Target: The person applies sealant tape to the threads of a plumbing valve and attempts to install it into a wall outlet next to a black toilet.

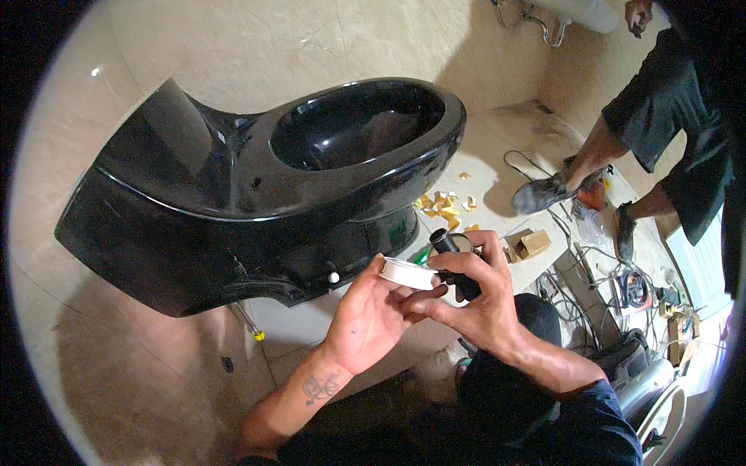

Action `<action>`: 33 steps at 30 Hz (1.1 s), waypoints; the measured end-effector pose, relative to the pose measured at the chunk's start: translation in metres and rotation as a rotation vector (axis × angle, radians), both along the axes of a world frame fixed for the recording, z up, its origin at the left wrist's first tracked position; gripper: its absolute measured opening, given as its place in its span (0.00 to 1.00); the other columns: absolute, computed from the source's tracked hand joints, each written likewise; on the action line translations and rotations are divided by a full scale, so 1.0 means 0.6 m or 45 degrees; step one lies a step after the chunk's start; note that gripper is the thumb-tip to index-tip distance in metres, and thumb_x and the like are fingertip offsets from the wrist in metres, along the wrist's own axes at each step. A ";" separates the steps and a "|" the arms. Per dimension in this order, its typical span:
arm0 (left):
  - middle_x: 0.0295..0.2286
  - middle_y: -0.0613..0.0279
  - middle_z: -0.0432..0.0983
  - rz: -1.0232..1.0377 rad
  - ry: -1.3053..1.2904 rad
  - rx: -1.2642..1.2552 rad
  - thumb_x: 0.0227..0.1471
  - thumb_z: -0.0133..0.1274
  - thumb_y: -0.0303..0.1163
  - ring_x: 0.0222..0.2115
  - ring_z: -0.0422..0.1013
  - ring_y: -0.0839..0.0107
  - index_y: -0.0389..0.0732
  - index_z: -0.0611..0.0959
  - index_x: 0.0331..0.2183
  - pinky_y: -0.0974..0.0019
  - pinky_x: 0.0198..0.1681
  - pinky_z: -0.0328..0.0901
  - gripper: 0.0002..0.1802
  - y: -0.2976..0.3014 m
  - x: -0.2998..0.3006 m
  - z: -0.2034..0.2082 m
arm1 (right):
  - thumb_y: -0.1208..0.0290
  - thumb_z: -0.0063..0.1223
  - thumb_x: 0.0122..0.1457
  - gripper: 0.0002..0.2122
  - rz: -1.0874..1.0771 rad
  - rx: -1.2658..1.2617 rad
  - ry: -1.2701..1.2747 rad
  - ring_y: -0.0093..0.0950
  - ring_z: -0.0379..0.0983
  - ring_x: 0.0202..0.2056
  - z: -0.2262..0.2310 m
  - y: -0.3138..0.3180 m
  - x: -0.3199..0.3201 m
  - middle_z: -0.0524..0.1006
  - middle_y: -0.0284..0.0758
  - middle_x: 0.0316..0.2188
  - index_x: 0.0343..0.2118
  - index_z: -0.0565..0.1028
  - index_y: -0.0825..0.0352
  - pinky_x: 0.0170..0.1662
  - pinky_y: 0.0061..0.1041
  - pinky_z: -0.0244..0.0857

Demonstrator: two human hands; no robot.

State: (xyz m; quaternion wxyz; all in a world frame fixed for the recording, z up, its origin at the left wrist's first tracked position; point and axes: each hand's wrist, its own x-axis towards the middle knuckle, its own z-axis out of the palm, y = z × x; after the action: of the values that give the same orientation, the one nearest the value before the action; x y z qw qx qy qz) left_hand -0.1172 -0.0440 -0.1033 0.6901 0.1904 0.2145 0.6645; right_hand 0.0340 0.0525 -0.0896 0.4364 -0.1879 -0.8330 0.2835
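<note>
My left hand (pixel 367 322), palm turned up, grips a white spool of tape (pixel 409 274) between thumb and fingers. Close beside it, my right hand (pixel 480 299) is closed around a black cylindrical fitting (pixel 441 240), whose round end sticks up above the fingers. The hands nearly meet, and the fingers hide the fitting's lower part. Just beyond them stands a glossy black toilet (pixel 256 210), its bowl to the right and its raised back to the left. A white round cap (pixel 334 277) shows low on its near side.
Yellow and white scraps (pixel 441 208) litter the floor by the toilet base, near a small open cardboard box (pixel 528 245). Another person's legs (pixel 598 151) stand at right, among cables (pixel 579 303) and tools. A hose with a yellow end (pixel 259 335) lies left of my hands.
</note>
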 end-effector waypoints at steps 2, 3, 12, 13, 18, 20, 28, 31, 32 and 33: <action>0.44 0.54 0.73 -0.021 -0.018 0.003 0.61 0.37 0.52 0.45 0.69 0.62 0.38 0.71 0.50 0.58 0.51 0.61 0.29 -0.005 0.000 -0.012 | 0.66 0.72 0.36 0.20 0.004 0.008 -0.004 0.36 0.66 0.41 -0.010 0.002 0.002 0.70 0.38 0.35 0.35 0.78 0.61 0.42 0.33 0.64; 0.44 0.55 0.73 -0.034 -0.022 0.020 0.61 0.37 0.51 0.44 0.69 0.64 0.39 0.71 0.51 0.59 0.50 0.62 0.28 -0.007 -0.002 -0.018 | 0.67 0.72 0.36 0.19 0.017 0.030 0.004 0.36 0.66 0.41 -0.013 0.003 0.002 0.70 0.38 0.36 0.34 0.78 0.61 0.41 0.33 0.64; 0.39 0.57 0.70 0.734 1.828 0.251 0.58 0.48 0.35 0.40 0.68 0.64 0.38 0.73 0.47 0.66 0.45 0.62 0.17 -0.045 -0.035 0.019 | 0.70 0.67 0.38 0.17 0.087 0.168 -0.121 0.39 0.69 0.37 -0.002 -0.014 0.017 0.65 0.42 0.39 0.35 0.78 0.58 0.37 0.33 0.67; 0.39 0.55 0.70 0.747 2.239 0.572 0.56 0.50 0.33 0.41 0.68 0.63 0.37 0.75 0.45 0.66 0.45 0.62 0.16 -0.046 -0.037 0.027 | 0.70 0.67 0.38 0.17 0.097 0.221 -0.148 0.39 0.69 0.37 -0.003 -0.014 0.019 0.65 0.42 0.40 0.35 0.78 0.57 0.37 0.33 0.68; 0.39 0.52 0.73 0.868 2.092 0.387 0.50 0.54 0.24 0.39 0.71 0.60 0.37 0.79 0.36 0.63 0.43 0.64 0.08 -0.050 -0.010 0.043 | 0.74 0.67 0.36 0.17 0.108 0.156 -0.155 0.34 0.69 0.35 -0.008 -0.022 0.022 0.67 0.41 0.38 0.34 0.78 0.60 0.35 0.29 0.66; 0.37 0.54 0.73 0.771 2.187 0.450 0.50 0.55 0.24 0.38 0.71 0.59 0.37 0.79 0.35 0.62 0.42 0.64 0.08 -0.053 -0.024 0.043 | 0.74 0.67 0.36 0.17 0.096 0.175 -0.196 0.35 0.69 0.36 -0.006 -0.024 0.021 0.67 0.41 0.38 0.34 0.78 0.60 0.36 0.29 0.67; 0.31 0.56 0.76 0.363 2.087 0.353 0.47 0.56 0.25 0.34 0.73 0.60 0.37 0.79 0.32 0.63 0.39 0.65 0.07 -0.054 -0.032 0.037 | 0.73 0.67 0.35 0.17 0.285 0.040 -0.274 0.35 0.70 0.36 -0.014 -0.017 0.024 0.67 0.40 0.39 0.33 0.79 0.59 0.36 0.29 0.68; 0.29 0.57 0.76 0.278 2.050 0.249 0.47 0.57 0.25 0.32 0.73 0.66 0.36 0.79 0.30 0.66 0.37 0.64 0.06 -0.058 -0.029 0.033 | 0.73 0.67 0.34 0.18 0.309 0.028 -0.298 0.35 0.70 0.37 -0.018 -0.019 0.023 0.67 0.40 0.39 0.34 0.79 0.57 0.37 0.30 0.68; 0.28 0.58 0.76 0.237 2.019 0.143 0.47 0.57 0.25 0.32 0.72 0.71 0.35 0.78 0.29 0.68 0.37 0.64 0.06 -0.059 -0.026 0.034 | 0.73 0.67 0.34 0.18 0.346 0.037 -0.298 0.35 0.70 0.37 -0.020 -0.021 0.021 0.66 0.40 0.39 0.33 0.79 0.58 0.38 0.30 0.68; 0.28 0.58 0.76 0.233 2.014 0.145 0.47 0.57 0.25 0.32 0.72 0.71 0.35 0.78 0.29 0.68 0.37 0.64 0.06 -0.059 -0.024 0.033 | 0.73 0.67 0.34 0.18 0.380 0.050 -0.301 0.35 0.70 0.37 -0.021 -0.024 0.020 0.66 0.40 0.39 0.33 0.79 0.58 0.38 0.31 0.68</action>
State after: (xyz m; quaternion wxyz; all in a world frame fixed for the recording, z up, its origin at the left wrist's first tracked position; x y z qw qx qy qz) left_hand -0.1313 -0.0794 -0.0833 0.2651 0.6220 0.6212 0.3963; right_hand 0.0463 0.0382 -0.1020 0.2921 -0.0859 -0.9025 0.3046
